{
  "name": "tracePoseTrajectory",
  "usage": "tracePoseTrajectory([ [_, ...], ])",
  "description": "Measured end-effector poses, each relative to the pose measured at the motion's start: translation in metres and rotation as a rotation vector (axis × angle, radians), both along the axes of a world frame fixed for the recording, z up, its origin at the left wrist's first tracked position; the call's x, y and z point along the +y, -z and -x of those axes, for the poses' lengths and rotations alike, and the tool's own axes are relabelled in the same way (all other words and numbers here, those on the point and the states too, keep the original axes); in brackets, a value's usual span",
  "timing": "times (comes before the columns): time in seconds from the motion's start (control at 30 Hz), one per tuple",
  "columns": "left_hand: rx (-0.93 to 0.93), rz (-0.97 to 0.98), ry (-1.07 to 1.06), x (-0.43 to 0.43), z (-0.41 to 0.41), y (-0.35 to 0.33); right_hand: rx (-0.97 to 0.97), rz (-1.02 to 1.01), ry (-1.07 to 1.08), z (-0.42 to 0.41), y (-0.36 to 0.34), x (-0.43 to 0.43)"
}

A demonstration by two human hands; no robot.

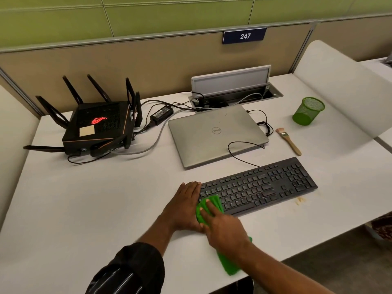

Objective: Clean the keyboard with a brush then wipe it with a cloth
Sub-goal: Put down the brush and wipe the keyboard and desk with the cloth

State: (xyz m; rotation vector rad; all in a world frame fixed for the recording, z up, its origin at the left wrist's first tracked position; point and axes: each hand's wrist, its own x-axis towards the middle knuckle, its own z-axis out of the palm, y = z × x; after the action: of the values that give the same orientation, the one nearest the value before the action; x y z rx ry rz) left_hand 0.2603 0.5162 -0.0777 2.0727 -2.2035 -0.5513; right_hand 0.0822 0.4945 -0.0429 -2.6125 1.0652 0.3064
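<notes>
A black keyboard lies at an angle on the white desk. My left hand rests flat against the keyboard's left end, fingers straight. My right hand presses a green cloth onto the keyboard's near left corner with fingers spread flat; the cloth's tail trails under my wrist toward the desk's front edge. A wooden-handled brush lies on the desk beyond the keyboard, right of the laptop, touched by neither hand.
A shut silver laptop sits behind the keyboard with a black cable looping over it. A black router with antennas stands at the back left. A green mesh cup is at the back right. Crumbs lie near the keyboard's right end.
</notes>
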Motion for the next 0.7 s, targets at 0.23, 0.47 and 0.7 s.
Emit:
tracePoseTrajectory([
  [0.23, -0.009, -0.018, -0.019, -0.001, 0.001, 0.0, 0.01, 0.032, 0.223, 0.031, -0.001, -0.023],
  [0.47, -0.019, -0.005, -0.017, 0.0, 0.002, -0.003, 0.066, 0.02, 0.01, 0.045, 0.004, 0.006],
  [0.7, -0.103, -0.023, -0.028, -0.008, 0.009, -0.008, 0.104, 0.027, 0.333, 0.058, -0.002, -0.002],
])
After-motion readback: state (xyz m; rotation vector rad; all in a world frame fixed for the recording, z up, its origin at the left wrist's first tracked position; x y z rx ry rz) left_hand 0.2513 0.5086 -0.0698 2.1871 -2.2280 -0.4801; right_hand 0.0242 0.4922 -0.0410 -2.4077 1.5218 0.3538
